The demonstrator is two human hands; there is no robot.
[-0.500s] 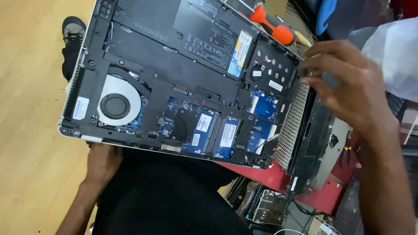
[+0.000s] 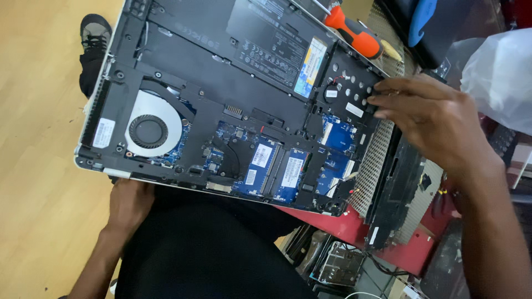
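Two hands on the opened laptop [image 2: 233,94], propped across the lap. Left hand [image 2: 128,204] grips its near edge from beneath; right hand [image 2: 438,119] rests loose fingertips on the perforated corner panel [image 2: 349,91]. Inspection stage, likely; next needs steady support.

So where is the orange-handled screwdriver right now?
In the head view the orange-handled screwdriver lies at the top, right of centre, just past the far edge of the opened laptop, above the right hand and left of a blue object.
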